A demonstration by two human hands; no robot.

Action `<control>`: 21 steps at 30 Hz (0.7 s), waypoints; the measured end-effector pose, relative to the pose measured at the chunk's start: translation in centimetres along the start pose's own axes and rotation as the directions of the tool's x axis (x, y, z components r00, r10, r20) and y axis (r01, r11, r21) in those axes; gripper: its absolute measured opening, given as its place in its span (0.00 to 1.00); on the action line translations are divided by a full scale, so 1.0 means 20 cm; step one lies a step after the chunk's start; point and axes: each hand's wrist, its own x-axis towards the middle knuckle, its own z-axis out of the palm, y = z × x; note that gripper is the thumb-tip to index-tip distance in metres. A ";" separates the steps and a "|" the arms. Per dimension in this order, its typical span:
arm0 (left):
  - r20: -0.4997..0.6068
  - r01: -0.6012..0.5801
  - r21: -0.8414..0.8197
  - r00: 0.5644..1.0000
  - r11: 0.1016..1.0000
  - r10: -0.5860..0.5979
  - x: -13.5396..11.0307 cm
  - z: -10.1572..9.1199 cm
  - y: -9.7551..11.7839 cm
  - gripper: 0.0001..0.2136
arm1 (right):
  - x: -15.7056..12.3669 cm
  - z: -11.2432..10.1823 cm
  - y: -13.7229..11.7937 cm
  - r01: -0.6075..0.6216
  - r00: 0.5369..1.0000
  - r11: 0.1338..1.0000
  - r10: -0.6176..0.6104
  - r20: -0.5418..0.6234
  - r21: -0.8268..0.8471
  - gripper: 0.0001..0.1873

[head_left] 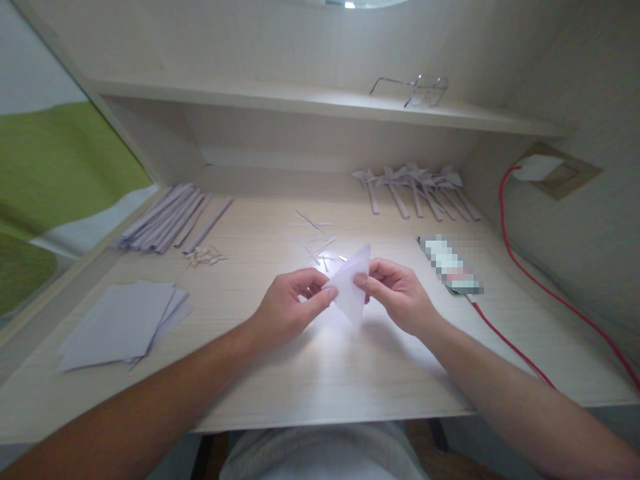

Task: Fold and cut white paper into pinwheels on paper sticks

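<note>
- While both hands meet in front of the body, the folded paper (350, 301) lies between them, just above the desk (320, 387), its longer line running roughly upright with the top corner leaning right.
- The left hand (293, 303) has thumb and fingers pinched on the paper's left corner; the right hand (400, 293) grips the right side, thumb on the near face. Neither is nearer: both touch it.
- The paper looks thin, matte and slightly see-through, with sharp, pointed corners.
- Just beyond it, slender pale slivers (313, 250) are strewn on the light, wood-grained desktop.
- To the right of the right hand lies a flat phone (447, 263), its screen blurred out, joined to a red cable (510, 347).
- Well to the left are smooth, flat sheets (117, 323) in an uneven stack, small tan pieces (205, 256) heaped loosely, and slim paper tubes (170, 219) side by side.
- Farther back on the right, paper pinwheels (415, 177) with angular blades overlap, their stems pointing toward the person.
</note>
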 end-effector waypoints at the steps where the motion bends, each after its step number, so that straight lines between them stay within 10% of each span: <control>1: -0.013 -0.012 0.018 1.000 1.000 0.012 0.00 0.00 0.00 0.08 | 0.00 0.00 0.00 -0.016 1.000 1.000 0.016 0.024 -0.012 0.09; 21: -0.083 -0.094 -0.064 0.993 0.993 0.089 0.01 0.01 0.00 0.06 | -0.01 -0.01 0.01 -0.109 0.987 0.994 0.107 0.122 0.008 0.14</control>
